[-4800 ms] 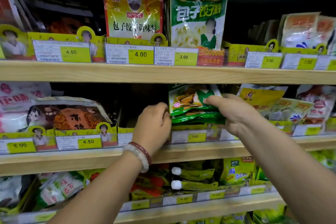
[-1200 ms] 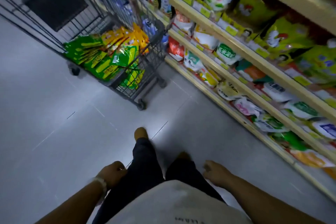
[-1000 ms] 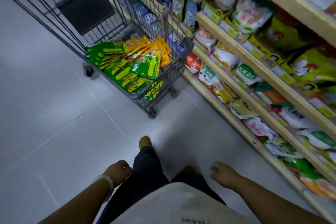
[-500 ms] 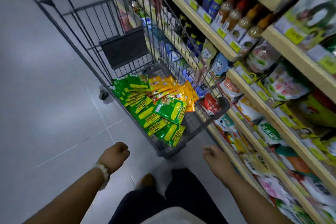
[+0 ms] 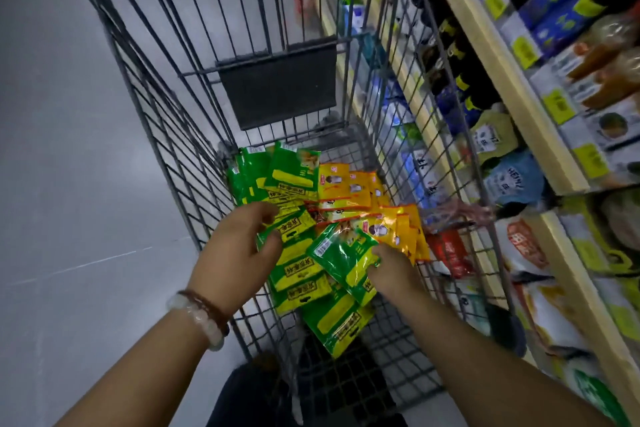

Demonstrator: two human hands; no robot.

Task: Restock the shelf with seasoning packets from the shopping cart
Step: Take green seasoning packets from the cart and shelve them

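Both hands now reach into the shopping cart (image 5: 194,135); half a second ago they hung empty above the floor, short of its near rim. Left hand (image 5: 235,250), beaded bracelets (image 5: 204,312) at the wrist, rests on the green packets (image 5: 298,274) with fingers loosely curled; whether it grips any, cannot tell. Right hand (image 5: 391,270) pinches the corner of one green packet (image 5: 341,253), lifted and tilted above the heap. Cart: grey wire mesh, dark flat panel (image 5: 277,87) on its far wall. Inside: glossy flat sachets, green with yellow bands along the left wall, orange packets (image 5: 360,198) toward the right wall. Wooden shelf (image 5: 498,55) just beside the cart's right wall, carrying bottles and pouches, blurred.
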